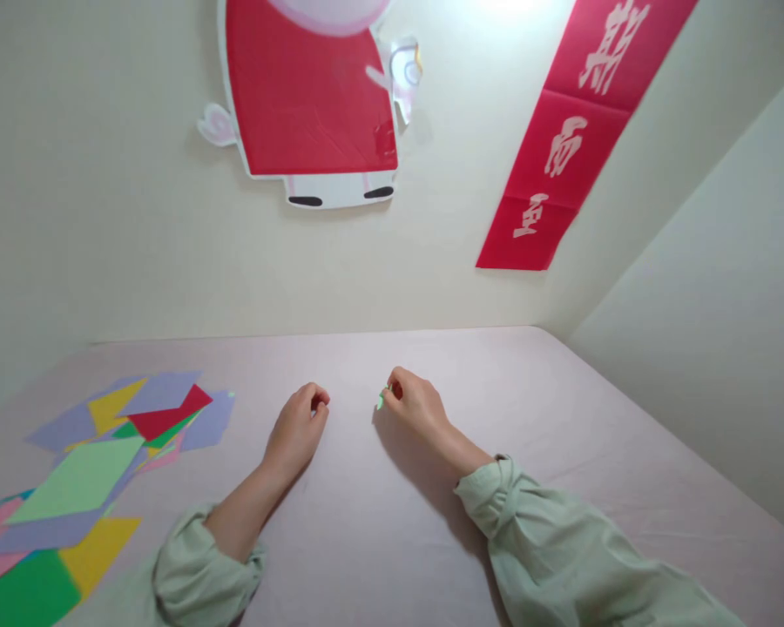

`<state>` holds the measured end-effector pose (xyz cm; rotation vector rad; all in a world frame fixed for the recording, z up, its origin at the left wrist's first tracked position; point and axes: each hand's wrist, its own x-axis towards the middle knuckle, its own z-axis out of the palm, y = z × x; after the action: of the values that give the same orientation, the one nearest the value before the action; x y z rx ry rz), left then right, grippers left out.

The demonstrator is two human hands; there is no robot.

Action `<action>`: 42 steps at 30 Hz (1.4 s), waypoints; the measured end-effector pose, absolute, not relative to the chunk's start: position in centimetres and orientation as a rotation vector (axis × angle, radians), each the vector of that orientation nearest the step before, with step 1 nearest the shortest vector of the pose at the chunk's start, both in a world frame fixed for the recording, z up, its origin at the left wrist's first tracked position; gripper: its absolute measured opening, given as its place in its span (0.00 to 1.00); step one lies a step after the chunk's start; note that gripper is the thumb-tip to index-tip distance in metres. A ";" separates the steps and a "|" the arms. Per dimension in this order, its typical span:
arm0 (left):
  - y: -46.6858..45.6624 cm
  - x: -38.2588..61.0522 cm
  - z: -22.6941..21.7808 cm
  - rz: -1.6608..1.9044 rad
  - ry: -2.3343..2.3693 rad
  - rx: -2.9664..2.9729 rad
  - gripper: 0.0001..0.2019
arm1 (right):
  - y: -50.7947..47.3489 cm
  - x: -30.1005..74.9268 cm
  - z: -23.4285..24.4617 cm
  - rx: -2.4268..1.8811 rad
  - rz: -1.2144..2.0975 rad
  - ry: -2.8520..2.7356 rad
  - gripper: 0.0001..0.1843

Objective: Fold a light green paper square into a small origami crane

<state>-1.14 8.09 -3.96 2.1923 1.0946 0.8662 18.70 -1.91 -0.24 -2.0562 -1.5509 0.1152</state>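
My right hand (pixel 418 405) is closed in a pinch on a small light-green piece of paper (pixel 381 400), held just above the table surface. Most of that piece is hidden by the fingers, so its shape does not show. To its left, my left hand (pixel 300 424) rests low over the table with thumb and forefinger curled together, and no object shows between them. The two hands are apart, with a strip of pale tabletop (pixel 353 488) between them.
Coloured paper sheets lie in a loose, overlapping spread at left, among them a light-green sheet (pixel 78 479), a red one (pixel 170 416) and a dark-green one (pixel 30 592). Behind the table rises a wall (pixel 137 261) with a cartoon cutout (pixel 314 104) and a red banner (pixel 562 148).
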 end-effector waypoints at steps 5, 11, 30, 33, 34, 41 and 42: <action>8.2 -1.0 -3.9 0.862 1.097 2.189 0.04 | -3.3 28.6 1.4 -2.305 -0.056 -1.268 0.03; 8.4 -0.8 -4.1 0.855 1.091 2.204 0.05 | -6.9 40.3 2.4 -2.567 -0.203 -0.790 0.04; 8.6 -0.8 -4.1 0.836 1.096 2.217 0.07 | -12.3 45.0 -3.8 -2.469 -0.216 -0.697 0.07; 8.5 -0.8 -4.1 0.840 1.098 2.213 0.07 | -11.3 45.0 -4.0 -2.461 -0.242 -0.655 0.09; 8.5 -0.8 -4.1 0.836 1.101 2.210 0.07 | -10.9 45.0 -4.1 -2.459 -0.249 -0.641 0.09; 8.6 -0.9 -4.2 0.826 1.095 2.197 0.06 | -9.9 45.1 -4.6 -2.433 -0.289 -0.618 0.07; 8.6 -0.9 -4.2 0.826 1.096 2.200 0.06 | -9.8 45.2 -4.6 -2.428 -0.292 -0.617 0.07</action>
<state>-0.88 8.63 -4.20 2.1997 1.0960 0.8257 45.18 -9.77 -4.63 -2.4277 -0.6171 -0.2919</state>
